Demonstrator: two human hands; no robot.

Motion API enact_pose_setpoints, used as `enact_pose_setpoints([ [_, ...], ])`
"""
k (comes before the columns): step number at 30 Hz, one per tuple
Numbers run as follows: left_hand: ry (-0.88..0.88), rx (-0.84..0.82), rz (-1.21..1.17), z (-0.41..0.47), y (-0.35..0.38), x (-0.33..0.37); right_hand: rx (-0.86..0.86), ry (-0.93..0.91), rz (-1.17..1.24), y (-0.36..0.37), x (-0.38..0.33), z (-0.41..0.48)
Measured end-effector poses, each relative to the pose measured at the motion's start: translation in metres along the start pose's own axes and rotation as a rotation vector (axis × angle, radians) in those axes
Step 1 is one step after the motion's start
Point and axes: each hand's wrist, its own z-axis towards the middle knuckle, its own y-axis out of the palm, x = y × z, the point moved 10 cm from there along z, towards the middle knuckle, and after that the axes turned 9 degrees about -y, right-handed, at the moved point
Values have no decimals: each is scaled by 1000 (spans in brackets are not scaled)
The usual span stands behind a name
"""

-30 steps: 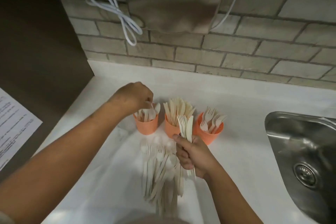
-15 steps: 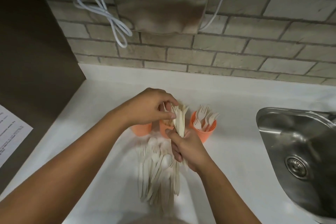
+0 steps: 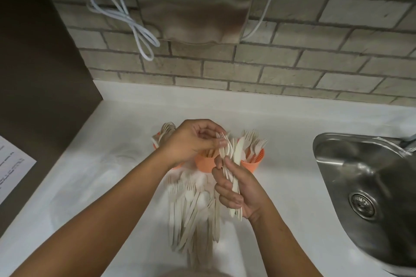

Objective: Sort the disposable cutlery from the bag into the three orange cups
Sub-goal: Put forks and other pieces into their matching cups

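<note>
Three orange cups stand in a row on the white counter. The left cup (image 3: 155, 144) holds spoons and is mostly behind my left hand (image 3: 191, 141). The middle cup (image 3: 203, 163) is partly hidden. Forks fill the right cup (image 3: 255, 162). My right hand (image 3: 236, 189) grips a small bundle of cream cutlery (image 3: 234, 164) upright in front of the cups. My left hand pinches the top of a fork (image 3: 222, 141) in that bundle. A pile of loose cutlery (image 3: 193, 211) lies on a clear bag below the cups.
A steel sink (image 3: 369, 198) is sunk into the counter at the right. A metal dispenser (image 3: 193, 4) and a white cord (image 3: 126, 18) hang on the brick wall. A printed paper sheet (image 3: 11, 168) lies at the left, beside a dark panel.
My left hand moved from the left cup across to the bundle in my right hand and took hold of a fork's top. The right hand stayed roughly in place.
</note>
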Motion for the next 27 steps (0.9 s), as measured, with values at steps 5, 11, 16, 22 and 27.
enact_pose_setpoints([
  [5, 35, 111, -6, 9, -4, 12, 90, -117, -132, -21, -11, -5],
  [11, 129, 229, 94, 22, -28, 57, 322, -157, -300, -58, -16, -18],
  [16, 427, 455, 200, 28, -45, 129, 468, -129, -322, -77, -11, -27],
  [22, 490, 325, 433, 50, 21, 132, 326, -138, -177, -59, -13, -24],
  [27, 376, 213, 637, 72, 56, 90, 175, -144, -106, -44, -16, -27],
])
